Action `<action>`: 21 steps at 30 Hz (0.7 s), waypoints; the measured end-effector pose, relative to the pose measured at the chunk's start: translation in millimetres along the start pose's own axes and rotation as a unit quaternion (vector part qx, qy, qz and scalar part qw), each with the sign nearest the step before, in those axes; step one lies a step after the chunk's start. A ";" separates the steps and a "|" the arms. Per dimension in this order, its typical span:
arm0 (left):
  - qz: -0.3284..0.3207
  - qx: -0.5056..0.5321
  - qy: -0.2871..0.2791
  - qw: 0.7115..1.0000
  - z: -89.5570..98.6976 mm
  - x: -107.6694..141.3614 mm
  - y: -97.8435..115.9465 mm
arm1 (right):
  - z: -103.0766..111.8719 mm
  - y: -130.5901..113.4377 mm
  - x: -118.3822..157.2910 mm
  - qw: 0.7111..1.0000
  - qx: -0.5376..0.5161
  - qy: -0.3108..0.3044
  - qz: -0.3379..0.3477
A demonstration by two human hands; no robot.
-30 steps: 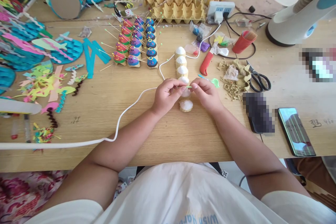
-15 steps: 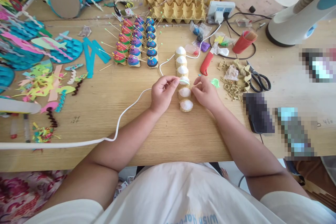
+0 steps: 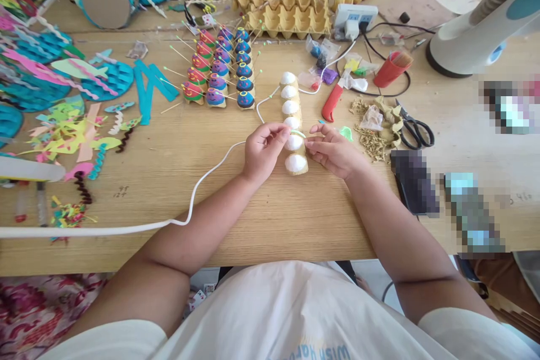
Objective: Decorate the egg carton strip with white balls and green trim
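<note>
A row of egg-carton cups [image 3: 298, 102] stands upright on the table in front of me, each dome capped in white. My left hand [image 3: 266, 149] is closed in a pinch on one end of a thin, pale green clay strip [image 3: 297, 133]. That strip curves across the row between two white domes near its front end. On the other side, my right hand [image 3: 331, 149] has its fingertips at the strip's far end, close against the carton. A light green lump of clay [image 3: 346, 133] lies just beyond my right hand.
Painted carton rows [image 3: 217, 79] with stick feelers stand behind left. Scissors [image 3: 415, 126], a red-handled tool [image 3: 332, 103] and a red cup [image 3: 392, 68] lie or stand at right. A white cable [image 3: 198, 180] crosses the left side. Paper cut-outs [image 3: 80, 135] cover the far left.
The carton row has tilted slightly, with its front end shifted up and left. My right hand's fingers have opened out from a curl and moved to the strip's end, which now bends over the row.
</note>
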State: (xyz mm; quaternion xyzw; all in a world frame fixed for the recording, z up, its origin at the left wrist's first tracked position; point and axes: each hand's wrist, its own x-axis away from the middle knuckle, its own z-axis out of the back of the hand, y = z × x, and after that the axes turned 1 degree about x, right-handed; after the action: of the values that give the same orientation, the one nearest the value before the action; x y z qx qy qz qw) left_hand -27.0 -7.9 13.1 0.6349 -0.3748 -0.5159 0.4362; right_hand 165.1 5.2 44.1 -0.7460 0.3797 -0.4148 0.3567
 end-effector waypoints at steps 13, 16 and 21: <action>-0.007 0.038 0.018 0.999 -2.5 -0.2 -1.6 | -5.1 11.3 -5.2 0.992 -0.094 0.036 0.073; -0.020 0.038 0.010 0.999 -4.1 2.4 2.4 | -6.6 14.5 -6.1 0.991 -0.100 0.039 0.078; -0.122 -0.036 -0.022 0.992 -3.1 8.6 13.3 | -9.6 18.0 -7.1 0.989 -0.113 0.038 0.084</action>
State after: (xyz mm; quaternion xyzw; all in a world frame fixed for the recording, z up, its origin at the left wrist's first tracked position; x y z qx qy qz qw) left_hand -22.7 -19.9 23.1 0.6479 -0.2853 -0.5923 0.3847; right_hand 149.0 1.0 30.2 -0.7306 0.4986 -0.3659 0.2892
